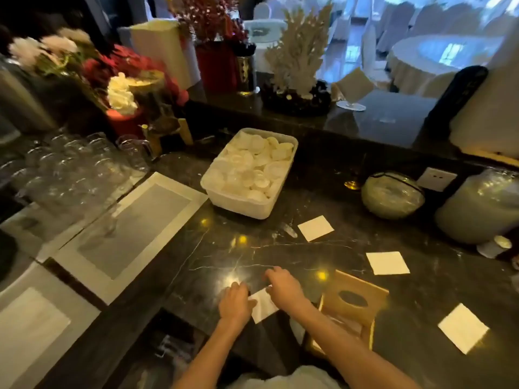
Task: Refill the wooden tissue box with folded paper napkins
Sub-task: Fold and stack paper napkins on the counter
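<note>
A white paper napkin (263, 304) lies on the dark marble counter near its front edge. My left hand (236, 301) presses on its left side and my right hand (283, 286) rests on its top right corner, fingers bent. The wooden tissue box (352, 307) stands just right of my right forearm, its lid with an oval slot tilted up. Three more folded napkins lie on the counter: one (315, 227) further back, one (387, 263) to the right, one (463, 328) at the near right.
A white plastic tub (213, 192) of round white lids sits behind the hands. Upturned glasses (70, 169) and grey-and-white trays (129, 231) fill the left. Two round lidded jars (392, 195) stand at the right, with flowers along the raised back ledge (365, 127).
</note>
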Demonstrator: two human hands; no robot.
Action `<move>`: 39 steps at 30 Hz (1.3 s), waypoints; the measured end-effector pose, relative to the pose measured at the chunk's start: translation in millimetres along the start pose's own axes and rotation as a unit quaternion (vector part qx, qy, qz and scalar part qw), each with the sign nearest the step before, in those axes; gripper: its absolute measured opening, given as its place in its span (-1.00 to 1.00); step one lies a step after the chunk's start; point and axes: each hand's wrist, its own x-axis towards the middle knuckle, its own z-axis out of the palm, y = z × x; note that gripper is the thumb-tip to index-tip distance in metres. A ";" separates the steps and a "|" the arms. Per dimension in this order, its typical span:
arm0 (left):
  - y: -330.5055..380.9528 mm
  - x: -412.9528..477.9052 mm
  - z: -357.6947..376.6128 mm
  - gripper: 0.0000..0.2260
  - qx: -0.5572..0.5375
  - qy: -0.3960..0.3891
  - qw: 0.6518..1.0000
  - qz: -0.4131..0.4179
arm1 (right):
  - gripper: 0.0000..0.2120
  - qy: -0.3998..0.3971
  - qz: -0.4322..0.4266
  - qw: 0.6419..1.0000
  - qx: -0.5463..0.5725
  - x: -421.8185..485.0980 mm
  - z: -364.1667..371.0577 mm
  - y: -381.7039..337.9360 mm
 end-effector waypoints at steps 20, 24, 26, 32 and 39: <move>-7.9 12.8 -52.1 -0.76 -0.517 -0.041 0.854 0.039 | -0.91 0.023 -0.010 0.987 0.158 -12.1 -68.7 -15.2; 36.8 21.6 -123.8 -0.70 -0.618 -0.084 0.780 0.061 | -0.77 0.097 -0.055 0.951 0.288 -26.9 -167.4 -21.1; 65.6 28.3 -153.6 -0.64 -0.651 -0.136 0.742 0.089 | -0.78 0.125 -0.062 0.930 0.341 -29.5 -206.3 -7.5; 139.4 73.2 -150.6 -0.78 -0.580 -0.176 0.792 0.073 | -0.70 0.119 0.006 0.927 0.356 17.9 -230.7 67.2; 195.8 156.2 -61.6 -0.88 -0.405 -0.080 0.909 -0.063 | -0.74 0.128 0.193 0.926 0.297 111.0 -159.8 156.0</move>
